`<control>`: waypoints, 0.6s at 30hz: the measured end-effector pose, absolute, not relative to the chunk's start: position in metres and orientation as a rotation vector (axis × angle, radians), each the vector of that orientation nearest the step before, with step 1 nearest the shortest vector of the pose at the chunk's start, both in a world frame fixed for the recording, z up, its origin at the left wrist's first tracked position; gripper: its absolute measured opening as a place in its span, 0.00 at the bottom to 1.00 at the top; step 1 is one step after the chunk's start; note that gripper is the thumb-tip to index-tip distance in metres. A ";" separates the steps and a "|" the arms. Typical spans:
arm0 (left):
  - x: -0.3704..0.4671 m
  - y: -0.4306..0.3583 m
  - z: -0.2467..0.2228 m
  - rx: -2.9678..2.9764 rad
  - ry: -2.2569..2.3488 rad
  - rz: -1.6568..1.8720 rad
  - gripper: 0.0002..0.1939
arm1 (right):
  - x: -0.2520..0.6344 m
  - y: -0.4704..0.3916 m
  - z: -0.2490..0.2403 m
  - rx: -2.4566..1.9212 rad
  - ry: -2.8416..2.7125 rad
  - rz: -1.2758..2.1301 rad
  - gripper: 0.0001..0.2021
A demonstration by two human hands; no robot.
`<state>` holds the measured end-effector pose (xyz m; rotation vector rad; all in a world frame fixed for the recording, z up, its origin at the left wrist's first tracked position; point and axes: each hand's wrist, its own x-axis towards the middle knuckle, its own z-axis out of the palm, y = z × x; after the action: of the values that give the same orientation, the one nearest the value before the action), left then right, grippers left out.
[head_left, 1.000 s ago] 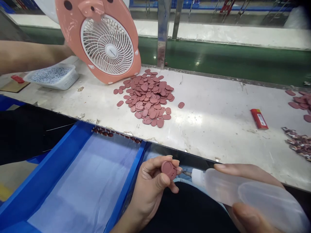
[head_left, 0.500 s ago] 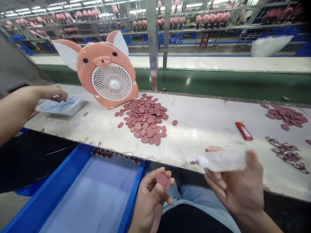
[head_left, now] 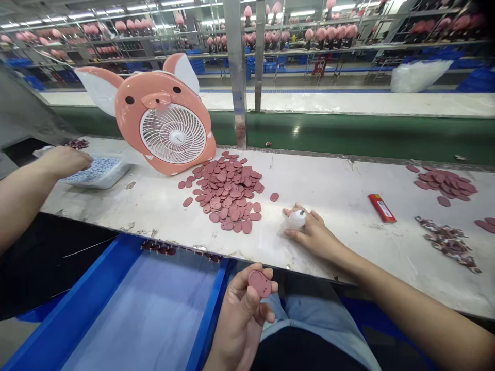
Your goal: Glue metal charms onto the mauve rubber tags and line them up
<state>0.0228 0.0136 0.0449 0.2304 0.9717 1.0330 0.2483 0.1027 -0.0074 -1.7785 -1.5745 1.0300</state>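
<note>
Between the thumb and fingers of my left hand (head_left: 242,314) is a dark-red oval disc (head_left: 259,284) with small holes, held up above my lap. My right hand (head_left: 315,232) rests out on the table, its fingers around a white squeeze bottle (head_left: 296,219) with a thin dark nozzle. The nozzle points up towards me; the hand and cap hide most of the bottle's body. A big pile of similar dark-red discs (head_left: 230,193) lies left of my right hand, with one loose disc (head_left: 274,197) nearer to it.
A pig-shaped fan (head_left: 166,118) stands behind the pile. At left, another person's hand (head_left: 71,161) is over a tray of small blue-and-white pieces (head_left: 104,180). A red box (head_left: 382,208), more discs (head_left: 448,184) and small metallic parts (head_left: 448,243) lie right. A blue bin (head_left: 96,281) sits below.
My right hand has carried the squeeze bottle forward and left, down to the table, and its nozzle has swung upward. My left hand keeps the disc almost still. The other person's hand shifted left.
</note>
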 end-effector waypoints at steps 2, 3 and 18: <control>0.023 0.017 0.045 0.206 0.965 1.037 0.31 | 0.265 0.102 0.002 -1.821 -1.723 1.007 0.47; 0.023 0.018 0.045 0.194 0.960 1.041 0.30 | 0.277 0.103 0.010 -1.841 -1.781 0.994 0.50; 0.014 0.039 0.037 0.224 0.953 1.173 0.15 | 0.306 0.404 0.034 -2.306 -1.567 0.327 0.27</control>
<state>0.0139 0.0394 0.0366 0.2238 0.9529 1.1727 0.3057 0.4039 0.0343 -2.3064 -1.5674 0.3273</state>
